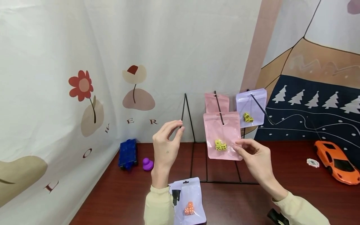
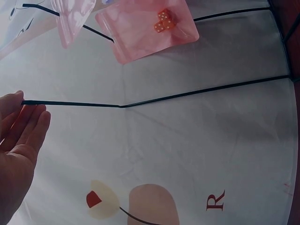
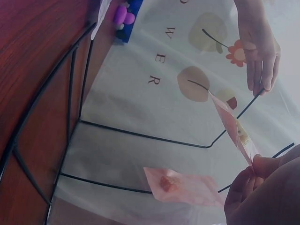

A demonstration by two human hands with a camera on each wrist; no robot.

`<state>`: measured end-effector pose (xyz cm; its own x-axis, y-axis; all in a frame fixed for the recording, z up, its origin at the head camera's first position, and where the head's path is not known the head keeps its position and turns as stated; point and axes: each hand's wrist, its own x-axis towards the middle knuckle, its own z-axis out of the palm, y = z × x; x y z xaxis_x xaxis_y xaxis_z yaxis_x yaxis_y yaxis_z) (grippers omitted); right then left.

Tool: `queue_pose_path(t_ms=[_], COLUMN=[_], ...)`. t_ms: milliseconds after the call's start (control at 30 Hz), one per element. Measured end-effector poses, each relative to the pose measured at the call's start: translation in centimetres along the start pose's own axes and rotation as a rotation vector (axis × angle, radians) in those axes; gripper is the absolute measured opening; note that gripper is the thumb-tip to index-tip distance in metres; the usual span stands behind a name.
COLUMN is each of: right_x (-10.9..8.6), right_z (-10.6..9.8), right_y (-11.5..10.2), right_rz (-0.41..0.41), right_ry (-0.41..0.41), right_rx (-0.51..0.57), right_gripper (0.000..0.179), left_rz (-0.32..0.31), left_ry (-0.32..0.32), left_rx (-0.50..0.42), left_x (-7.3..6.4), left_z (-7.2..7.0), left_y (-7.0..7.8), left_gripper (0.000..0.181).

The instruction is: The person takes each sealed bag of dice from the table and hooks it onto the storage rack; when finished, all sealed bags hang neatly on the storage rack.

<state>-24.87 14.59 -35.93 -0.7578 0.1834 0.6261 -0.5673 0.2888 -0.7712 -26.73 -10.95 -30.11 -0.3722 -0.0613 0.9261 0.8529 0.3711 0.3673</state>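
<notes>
A black wire display rack (image 1: 206,181) with long prongs stands on the table. My left hand (image 1: 167,143) pinches the tip of its left prong (image 2: 75,103) between thumb and fingers; no bag hangs on that prong. On the middle prong hangs a pink zip bag (image 1: 222,132) with yellow dice inside. Its lower right corner is pinched by my right hand (image 1: 254,156). Behind it on the same prong is another pink bag (image 2: 145,35) with orange dice. A lilac bag (image 1: 256,101) with yellow dice hangs from the right prong.
Between my forearms, a lilac bag (image 1: 195,193) with orange dice lies on the table. A blue toy vehicle (image 1: 127,153) and a purple duck (image 1: 147,164) are at the left. At the right are an orange toy car (image 1: 338,162) and a white chip (image 1: 312,162). Printed cloth hangs behind.
</notes>
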Motion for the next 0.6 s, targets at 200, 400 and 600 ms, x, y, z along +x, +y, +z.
queue_pose_path(t_ms=[200, 400, 600], right_x=[0.6, 0.8, 1.0], right_z=[0.2, 0.2, 0.2], right_y=[-0.5, -3.0, -3.7], right_rz=[-0.002, 0.012, 0.043], right_ry=[0.011, 0.022, 0.027], right_rx=[0.003, -0.025, -0.023], right_gripper=[0.017, 0.015, 0.014], left_rz=[-0.005, -0.002, 0.008], left_ry=[0.002, 0.005, 0.009], left_rx=[0.001, -0.002, -0.004], left_x=[0.0, -0.1, 0.0], left_z=[0.0, 0.0, 0.1], left_y=[0.0, 0.1, 0.0], left_gripper=[0.010, 0.010, 0.010])
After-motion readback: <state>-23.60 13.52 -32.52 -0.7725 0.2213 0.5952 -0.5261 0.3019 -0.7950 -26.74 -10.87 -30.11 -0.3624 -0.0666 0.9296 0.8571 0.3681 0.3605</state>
